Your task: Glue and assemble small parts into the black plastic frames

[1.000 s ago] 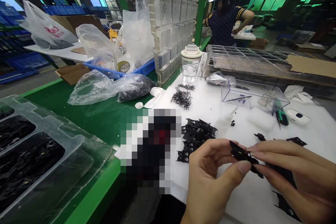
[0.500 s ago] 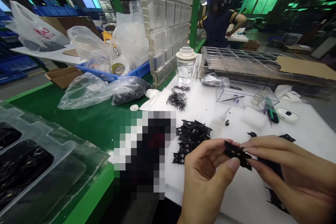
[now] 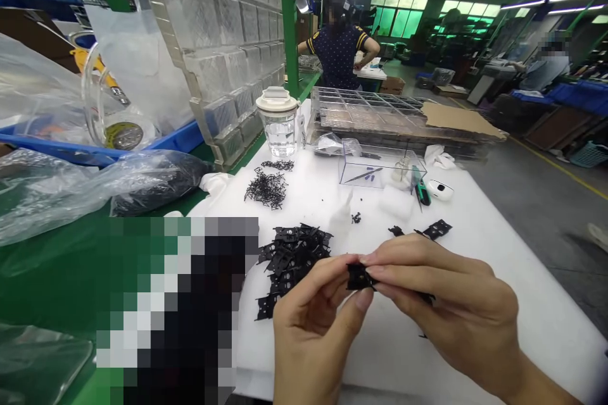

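Observation:
Between the fingertips of both hands is a small flat black plastic part [image 3: 357, 277], held above the white work surface. My left hand [image 3: 316, 319] pinches its left side between thumb and forefinger. From the right, my right hand [image 3: 441, 294] closes its fingertips on the part's other end and covers some of it. Just beyond my left hand lies a pile of similar black parts [image 3: 297, 250]. Farther back is a heap of thin black pieces [image 3: 267, 188]. More black parts [image 3: 437, 229] lie behind my right hand, partly hidden by it.
A lidded water jug [image 3: 278, 126] stands at the back left of the white surface [image 3: 503, 266]. A clear box [image 3: 361, 171], a green cutter [image 3: 420, 193] and a white oval device [image 3: 441, 189] sit behind my hands. Clear trays [image 3: 237, 50] stand upright at left. A co-worker [image 3: 338, 54] stands beyond.
The view has swung to the right, so the bench items sit farther left. The black part is turned more level, and my right fingers now cover more of it.

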{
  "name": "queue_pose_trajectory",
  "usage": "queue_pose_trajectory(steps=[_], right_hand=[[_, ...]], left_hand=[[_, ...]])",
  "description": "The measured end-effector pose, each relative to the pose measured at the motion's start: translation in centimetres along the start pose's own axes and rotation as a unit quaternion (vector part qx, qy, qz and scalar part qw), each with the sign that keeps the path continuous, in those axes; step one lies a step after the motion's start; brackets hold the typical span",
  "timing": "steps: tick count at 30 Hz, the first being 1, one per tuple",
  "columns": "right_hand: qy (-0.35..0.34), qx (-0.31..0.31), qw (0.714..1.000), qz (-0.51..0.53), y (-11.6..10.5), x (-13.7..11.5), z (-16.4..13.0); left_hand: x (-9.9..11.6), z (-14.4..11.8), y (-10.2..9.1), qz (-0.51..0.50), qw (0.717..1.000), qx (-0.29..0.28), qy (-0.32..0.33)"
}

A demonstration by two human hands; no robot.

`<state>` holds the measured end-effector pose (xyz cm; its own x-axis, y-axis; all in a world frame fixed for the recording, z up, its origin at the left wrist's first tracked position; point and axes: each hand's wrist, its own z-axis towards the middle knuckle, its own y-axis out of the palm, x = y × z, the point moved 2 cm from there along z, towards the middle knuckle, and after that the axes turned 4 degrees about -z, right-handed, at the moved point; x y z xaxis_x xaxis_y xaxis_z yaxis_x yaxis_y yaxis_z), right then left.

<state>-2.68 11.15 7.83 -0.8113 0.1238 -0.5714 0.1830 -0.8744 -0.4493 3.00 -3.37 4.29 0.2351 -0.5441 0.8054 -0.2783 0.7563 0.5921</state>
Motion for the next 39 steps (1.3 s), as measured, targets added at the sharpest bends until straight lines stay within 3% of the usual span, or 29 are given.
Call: queue_pose_trajectory(steps=[11, 17, 23, 32, 39], right_hand=[[-0.018, 0.017, 1.000, 0.005, 0.13, 0.00, 0.56], [-0.016, 0.013, 1.000, 0.007, -0.04, 0.11, 0.50], [-0.005, 0.019, 1.000, 0.004, -0.08, 0.19, 0.48], [-0.087, 0.021, 0.995, -0.049, -0.19, -0.11, 0.29], [-0.110, 0.017, 0.990, -0.088, -0.02, -0.13, 0.04]], left_hand=[[-0.32, 0.25, -0.17, 0.057, 0.997, -0.015, 0.047], [-0.63, 0.00, -0.60, 0.113, 0.985, -0.048, 0.122], [-0.37, -0.17, -0.66, 0.165, 0.970, -0.089, 0.157], [-0.45, -0.24, -0.65, 0.185, 0.961, -0.090, 0.183], [-0.29, -0.21, -0.65, 0.188, 0.962, -0.076, 0.185]])
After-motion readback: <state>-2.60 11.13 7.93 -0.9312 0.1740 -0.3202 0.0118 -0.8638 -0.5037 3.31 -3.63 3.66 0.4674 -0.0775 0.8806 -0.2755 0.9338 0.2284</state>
